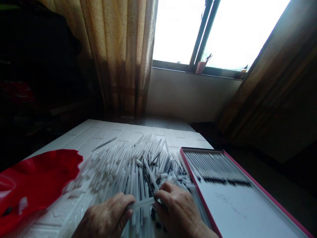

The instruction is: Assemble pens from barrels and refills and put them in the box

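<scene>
My left hand (106,215) is closed, thumb and index finger pinching one end of a translucent plastic tube (142,203). The tube lies level across the gap to my right hand (177,206), whose curled fingers grip its other end. A small dark bit shows at those fingertips, too blurred to name. Another pale tube (150,173) slants up and left from the right fingers; whether they hold it I cannot tell. Under and beyond both hands spreads a heap of clear tubes (123,162), with thin dark rods (169,163) mixed in at its right side.
A red wavy-edged bowl (49,172) stands at the left. On the right, a pink-edged tray (237,205) holds a row of tubes with black ends (215,165). A lone thin rod (105,143) lies near the far side of the white brick-patterned tabletop (81,134).
</scene>
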### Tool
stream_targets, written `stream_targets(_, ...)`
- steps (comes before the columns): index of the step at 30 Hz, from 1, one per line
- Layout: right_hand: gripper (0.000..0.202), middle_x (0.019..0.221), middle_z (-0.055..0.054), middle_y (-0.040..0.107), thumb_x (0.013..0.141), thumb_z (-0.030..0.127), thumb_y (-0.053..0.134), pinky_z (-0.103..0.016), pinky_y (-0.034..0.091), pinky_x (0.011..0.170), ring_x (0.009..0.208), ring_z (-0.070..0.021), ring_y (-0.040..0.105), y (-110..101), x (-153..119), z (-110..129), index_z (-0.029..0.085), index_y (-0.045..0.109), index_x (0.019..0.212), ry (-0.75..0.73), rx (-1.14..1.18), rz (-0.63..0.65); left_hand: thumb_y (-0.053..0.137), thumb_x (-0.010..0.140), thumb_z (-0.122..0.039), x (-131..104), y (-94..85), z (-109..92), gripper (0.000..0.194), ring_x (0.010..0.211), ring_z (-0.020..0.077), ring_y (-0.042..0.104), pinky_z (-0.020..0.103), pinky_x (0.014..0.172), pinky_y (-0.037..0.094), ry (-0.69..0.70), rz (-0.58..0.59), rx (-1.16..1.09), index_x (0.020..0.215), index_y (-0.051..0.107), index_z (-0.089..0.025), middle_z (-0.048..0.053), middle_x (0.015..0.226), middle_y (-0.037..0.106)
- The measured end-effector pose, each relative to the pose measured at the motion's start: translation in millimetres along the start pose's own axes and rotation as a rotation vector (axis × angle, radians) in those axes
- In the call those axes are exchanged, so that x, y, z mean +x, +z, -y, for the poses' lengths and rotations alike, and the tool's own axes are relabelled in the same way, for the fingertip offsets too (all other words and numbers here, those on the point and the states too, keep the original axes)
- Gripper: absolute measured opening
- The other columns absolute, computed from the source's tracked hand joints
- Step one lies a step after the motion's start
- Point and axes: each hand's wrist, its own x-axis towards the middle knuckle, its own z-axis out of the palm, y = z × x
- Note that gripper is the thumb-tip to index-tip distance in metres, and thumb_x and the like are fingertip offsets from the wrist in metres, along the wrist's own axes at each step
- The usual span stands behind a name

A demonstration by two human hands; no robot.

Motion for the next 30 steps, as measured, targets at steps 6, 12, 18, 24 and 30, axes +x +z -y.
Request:
stream_targets(6, 0.012, 0.096, -0.006, 0.073, 0.088, 0.016, 0.063, -0.028, 0.048, 0.072, 0.088, -0.0239, 0.072, -2, 4, 15, 0.021, 0.074, 0.090, 0.094, -0.157, 0.113, 0.026, 0.111, -0.038, 5, 2.9, -1, 0.030, 0.068, 0.0113, 0.077, 0.013, 0.065, 0.058, -0.012, -0.029, 0.018, 0.108, 0.054, -0.026, -0.004, 0.080, 0.075)
stream_targets(12, 0.013, 0.095, -0.010, 0.074, 0.089, 0.018, 0.062, -0.031, 0.051, 0.073, 0.087, -0.0276, 0.073, -5, 6, 19, 0.019, 0.075, 0.090, 0.123, -0.194, 0.132, 0.021, 0.112, -0.037, 9, 1.3, -2, 0.034, 0.065, 0.0109, 0.078, 0.011, 0.063, 0.059, 0.026, -0.072, 0.057, 0.108, 0.053, -0.025, -0.004, 0.076, 0.076)
stream_targets(18, 0.019, 0.093, -0.009, 0.075, 0.088, 0.011, 0.057, -0.029, 0.048, 0.067, 0.082, -0.0251, 0.074, -5, 4, 14, 0.019, 0.074, 0.086, 0.163, -0.149, 0.115, 0.024, 0.111, -0.038, 11, 3.7, 0, 0.032, 0.062, 0.0113, 0.078, 0.010, 0.059, 0.058, 0.044, -0.107, 0.040, 0.107, 0.053, -0.026, -0.004, 0.076, 0.077)
stream_targets(24, 0.016, 0.070, -0.003, 0.068, 0.087, 0.019, 0.054, -0.028, 0.042, 0.061, 0.067, -0.0199, 0.066, -12, -4, -4, 0.019, 0.064, 0.075, 0.149, 0.336, -0.055, 0.020, 0.111, -0.041, 6, 4.0, 1, 0.033, 0.064, 0.0114, 0.079, 0.011, 0.059, 0.059, 0.015, -0.061, 0.084, 0.110, 0.050, -0.027, -0.005, 0.080, 0.079)
stream_targets(30, 0.022, 0.067, 0.003, 0.054, 0.081, 0.041, 0.063, -0.024, 0.043, 0.052, 0.055, -0.0125, 0.050, -16, -1, 0, 0.020, 0.054, 0.081, 0.212, 1.204, -0.155, 0.019, 0.111, -0.041, 9, 2.4, -3, 0.033, 0.059, 0.0128, 0.078, 0.013, 0.054, 0.059, 0.011, -0.077, 0.110, 0.107, 0.050, -0.027, -0.005, 0.074, 0.078)
